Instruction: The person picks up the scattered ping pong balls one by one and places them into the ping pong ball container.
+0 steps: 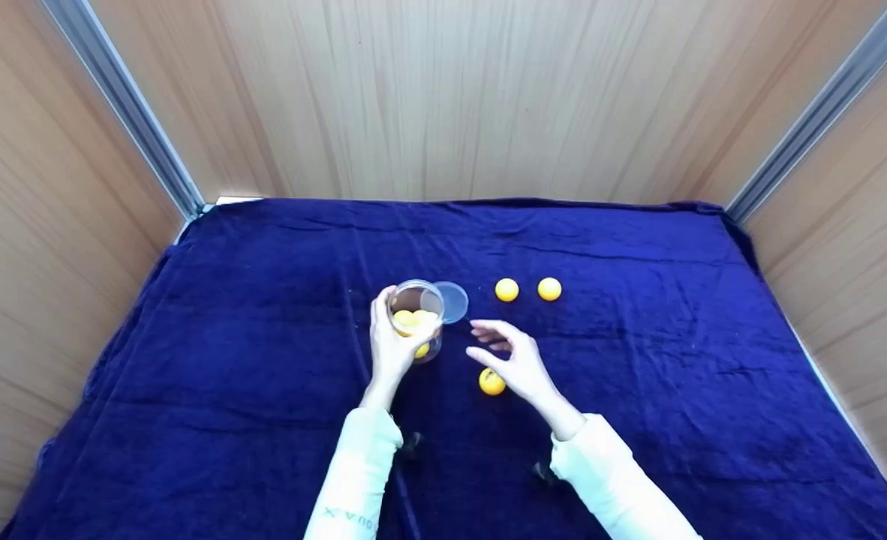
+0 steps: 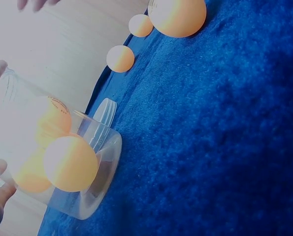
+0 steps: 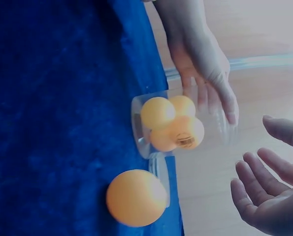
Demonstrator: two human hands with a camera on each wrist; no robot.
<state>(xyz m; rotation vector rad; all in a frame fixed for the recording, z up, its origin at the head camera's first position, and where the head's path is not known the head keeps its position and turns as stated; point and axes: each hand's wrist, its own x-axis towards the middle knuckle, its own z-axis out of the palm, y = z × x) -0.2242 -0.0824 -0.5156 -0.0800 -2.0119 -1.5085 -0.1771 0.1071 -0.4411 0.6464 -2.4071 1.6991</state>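
A clear plastic jar (image 1: 416, 282) stands upright and uncapped on the cloth, with several orange ping-pong balls (image 3: 157, 113) piled in its lower part. My left hand (image 1: 392, 349) grips it around the side, thumb near the rim. To the right of the jar, my right hand (image 1: 520, 367) hovers above the cloth with fingers loosely bent and nothing in them. Partly under that hand in the head view lies a loose orange ping-pong ball (image 1: 491, 382). The jar's clear round lid (image 1: 455, 302) lies just behind and right of the jar.
Two more orange balls, one nearer the jar (image 1: 506, 289) and one farther right (image 1: 549, 289), lie toward the back. Dark blue velvety cloth (image 1: 676, 360) covers the table. Wood-grain panels (image 1: 443, 97) rise at the back and on both sides.
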